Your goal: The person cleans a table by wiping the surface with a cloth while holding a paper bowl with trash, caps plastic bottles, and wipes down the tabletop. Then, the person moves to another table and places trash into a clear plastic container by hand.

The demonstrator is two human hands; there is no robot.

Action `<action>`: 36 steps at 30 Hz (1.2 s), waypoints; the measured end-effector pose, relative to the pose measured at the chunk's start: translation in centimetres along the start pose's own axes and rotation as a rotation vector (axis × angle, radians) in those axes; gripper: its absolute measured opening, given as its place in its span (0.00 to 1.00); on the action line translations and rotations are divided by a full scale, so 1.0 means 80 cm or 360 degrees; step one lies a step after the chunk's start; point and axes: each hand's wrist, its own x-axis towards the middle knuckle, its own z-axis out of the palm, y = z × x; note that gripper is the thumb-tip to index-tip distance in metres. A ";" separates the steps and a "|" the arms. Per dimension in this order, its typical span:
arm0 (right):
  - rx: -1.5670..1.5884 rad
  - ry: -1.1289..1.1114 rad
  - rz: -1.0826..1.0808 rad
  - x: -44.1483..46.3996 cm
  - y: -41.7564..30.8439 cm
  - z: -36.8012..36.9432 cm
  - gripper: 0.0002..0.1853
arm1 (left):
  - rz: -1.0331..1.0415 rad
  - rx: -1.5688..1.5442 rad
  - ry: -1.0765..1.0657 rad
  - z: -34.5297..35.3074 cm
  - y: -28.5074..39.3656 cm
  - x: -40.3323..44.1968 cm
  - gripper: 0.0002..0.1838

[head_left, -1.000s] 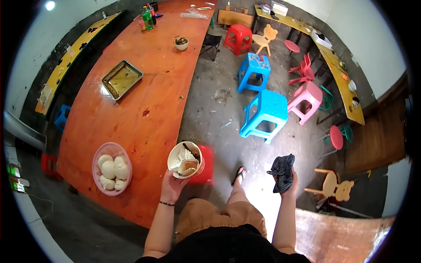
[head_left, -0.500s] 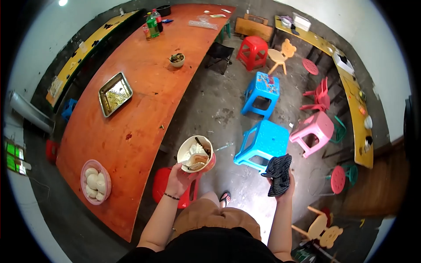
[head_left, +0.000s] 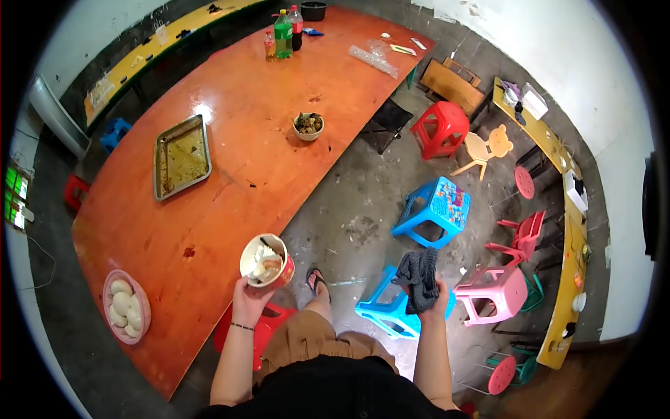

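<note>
My left hand (head_left: pixel 250 300) is wrapped round a paper tub (head_left: pixel 284 274) with a white inside and a red-printed outer wall. Crumpled white tissue (head_left: pixel 264 255) and some dark scraps lie in the tub, which hangs by the edge of the long orange table (head_left: pixel 230 164). My right hand (head_left: pixel 435 306) grips a bunched dark striped cloth (head_left: pixel 419 283) above a blue stool (head_left: pixel 377 307). On the table are a metal tray (head_left: pixel 183 157) with oily residue, a small bowl (head_left: pixel 308 133) with food scraps, and a pink basket (head_left: pixel 143 318) with several white round pieces.
Soda bottles (head_left: pixel 283 36) stand at the table's far end. Across the floor to the right are another blue stool (head_left: pixel 436 209), a red stool (head_left: pixel 440 129), a pink stool (head_left: pixel 499 293) and a small wooden chair (head_left: pixel 481 150). A red stool (head_left: pixel 269 325) sits beside my legs.
I have stepped forward along the table, one foot now ahead. The view has turned, and the tray and bowl appear closer. Both hands keep hold of the tub and the cloth.
</note>
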 end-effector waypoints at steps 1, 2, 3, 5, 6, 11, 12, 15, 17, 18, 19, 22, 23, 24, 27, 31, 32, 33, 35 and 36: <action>-0.0032 0.0024 -0.0006 0.026 -0.007 0.013 0.31 | -0.0003 0.0003 -0.0043 0.012 0.008 0.025 0.31; -0.0109 -0.0066 0.0005 0.052 -0.014 0.030 0.31 | -0.0004 0.0005 -0.0046 0.026 0.015 0.044 0.31; -0.0181 -0.0117 -0.0014 0.077 -0.022 0.060 0.31 | 0.0009 0.0004 -0.0070 0.052 0.026 0.068 0.31; -0.0235 -0.0114 -0.0056 0.123 -0.035 0.097 0.30 | 0.0015 0.0022 -0.0149 0.093 0.042 0.111 0.31; -0.0248 -0.0134 -0.0042 0.147 -0.043 0.105 0.31 | 0.0024 0.0036 -0.0174 0.111 0.048 0.133 0.30; -0.0248 -0.0060 -0.0054 0.234 -0.067 0.145 0.30 | 0.0052 0.0009 -0.0191 0.198 0.075 0.201 0.29; -0.0261 -0.0015 -0.0043 0.254 -0.071 0.145 0.30 | 0.0062 -0.0009 -0.0188 0.212 0.077 0.213 0.29; -0.0300 0.0024 -0.0020 0.334 -0.087 0.136 0.30 | 0.0110 -0.0043 -0.0130 0.230 0.078 0.258 0.30; -0.0376 0.0054 -0.0015 0.401 -0.100 0.140 0.30 | 0.0169 -0.0086 -0.0082 0.238 0.077 0.292 0.31; -0.0450 0.0048 -0.0018 0.441 -0.108 0.145 0.30 | 0.0213 -0.0101 -0.0021 0.249 0.078 0.307 0.32; -0.0527 0.0036 -0.0016 0.485 -0.117 0.154 0.30 | 0.0253 -0.0108 -0.0018 0.264 0.079 0.322 0.32; -0.0960 0.0008 -0.0191 0.651 -0.131 0.181 0.29 | 0.0403 0.0001 0.0012 0.288 0.076 0.394 0.31; -0.1122 0.0011 -0.0266 0.708 -0.127 0.177 0.29 | 0.0465 0.0137 0.0038 0.300 0.074 0.414 0.31; -0.1473 -0.0065 -0.0501 0.770 -0.122 0.181 0.29 | 0.0500 0.0281 0.0075 0.312 0.070 0.427 0.30; -0.2550 -0.0406 -0.1088 0.922 -0.101 0.228 0.29 | 0.0473 -0.0549 0.0305 0.348 0.059 0.455 0.28; -0.3010 -0.0559 -0.1313 1.077 -0.017 0.245 0.27 | 0.0565 -0.0597 0.0497 0.366 0.051 0.463 0.28; -0.3278 -0.0434 -0.1430 1.094 0.011 0.249 0.26 | 0.0622 -0.0597 0.0591 0.377 0.051 0.456 0.28; -0.3284 -0.0475 -0.1491 1.110 0.039 0.260 0.26 | 0.0680 -0.0594 0.0680 0.382 0.050 0.451 0.28; -0.3287 -0.0538 -0.1627 1.129 0.095 0.289 0.26 | 0.0728 -0.0645 0.0823 0.370 0.038 0.436 0.29; -0.3225 -0.0686 -0.1660 1.121 0.124 0.315 0.26 | 0.0758 -0.0673 0.0875 0.374 0.036 0.430 0.29</action>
